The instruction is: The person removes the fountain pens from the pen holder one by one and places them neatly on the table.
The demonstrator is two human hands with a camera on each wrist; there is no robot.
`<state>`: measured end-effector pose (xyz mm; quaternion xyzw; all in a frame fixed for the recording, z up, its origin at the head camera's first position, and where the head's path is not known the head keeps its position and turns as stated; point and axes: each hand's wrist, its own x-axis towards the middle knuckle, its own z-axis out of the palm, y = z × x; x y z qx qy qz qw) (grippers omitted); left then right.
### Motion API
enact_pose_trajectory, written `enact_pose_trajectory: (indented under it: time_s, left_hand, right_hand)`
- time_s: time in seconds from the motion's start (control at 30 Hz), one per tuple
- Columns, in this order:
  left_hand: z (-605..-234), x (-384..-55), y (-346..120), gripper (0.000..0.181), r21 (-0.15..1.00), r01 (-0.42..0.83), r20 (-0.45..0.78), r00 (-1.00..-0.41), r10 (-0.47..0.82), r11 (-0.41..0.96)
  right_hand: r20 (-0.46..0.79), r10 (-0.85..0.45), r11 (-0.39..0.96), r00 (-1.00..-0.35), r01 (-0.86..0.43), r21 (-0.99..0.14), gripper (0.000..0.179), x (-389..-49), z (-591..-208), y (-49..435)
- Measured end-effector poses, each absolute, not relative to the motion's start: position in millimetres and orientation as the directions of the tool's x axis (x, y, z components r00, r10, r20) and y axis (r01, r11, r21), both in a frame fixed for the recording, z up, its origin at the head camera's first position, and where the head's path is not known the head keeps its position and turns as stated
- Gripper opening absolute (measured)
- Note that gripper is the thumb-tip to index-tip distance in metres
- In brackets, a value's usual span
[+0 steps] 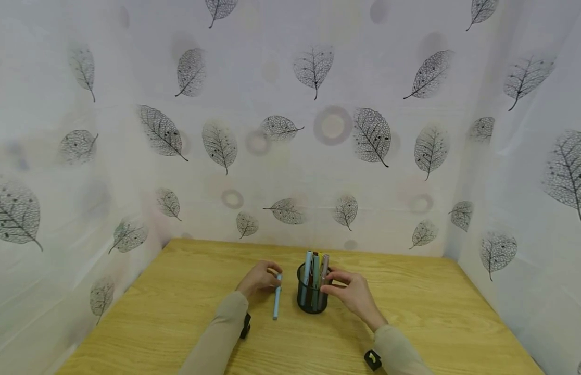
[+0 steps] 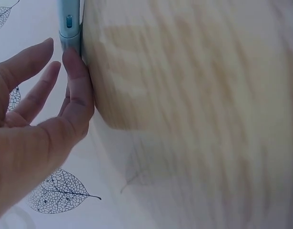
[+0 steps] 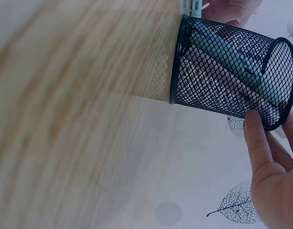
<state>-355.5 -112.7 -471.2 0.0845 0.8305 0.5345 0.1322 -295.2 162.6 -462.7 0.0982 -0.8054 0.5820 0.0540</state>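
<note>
A light blue pen (image 1: 276,304) lies lengthwise on the table. At its far end is my left hand (image 1: 260,277), fingers loosely bent and spread apart. In the left wrist view, one fingertip (image 2: 74,62) overlaps the end of the pen (image 2: 69,19), and the other fingers stay off it. To the right stands a black mesh pen holder (image 1: 312,302) with several pens upright in it, among them a grey one (image 1: 325,264). My right hand (image 1: 353,292) holds the holder near its rim, thumb against the mesh (image 3: 215,71) and fingers around the far side.
Wood-grained table (image 1: 412,312) surface spreads around both hands. A pale curtain (image 1: 290,172) printed with dark leaves encloses the table at the back and both sides. Black straps (image 1: 373,359) are on the wrists.
</note>
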Motion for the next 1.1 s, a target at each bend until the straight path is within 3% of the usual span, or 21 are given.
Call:
enact_pose_trajectory:
  time_s: [0.37, 0.63, 1.1]
  left_hand:
    - [-468, -354, -107, 0.023, 0.906, 0.0, -0.078, -0.983, 0.167, 0.423]
    - [-461, -356, -101, 0.02, 0.937, 0.07, 0.038, -0.994, 0.101, 0.341]
    - [-454, -349, -84, 0.014, 0.96, 0.131, 0.125, -0.991, 0.038, 0.246]
  right_hand:
    - [0.204, -0.099, 0.298, -0.974, -0.225, -0.928, 0.023, -296, -462, 162]
    - [0.202, -0.092, 0.305, -0.975, -0.22, -0.926, 0.022, -297, -463, 161]
    - [0.191, -0.111, 0.294, -0.975, -0.216, -0.931, 0.026, -294, -465, 165]
